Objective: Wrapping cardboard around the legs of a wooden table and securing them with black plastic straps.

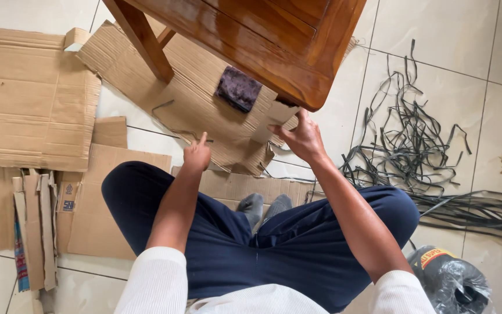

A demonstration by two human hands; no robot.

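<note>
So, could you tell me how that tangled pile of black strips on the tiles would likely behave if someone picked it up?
The black strips look thin and curling, so probably floppy and light. They are interlaced, so lifting a few would likely drag the clump along. Loose ends sprawl over the tile floor and might snag.
</note>
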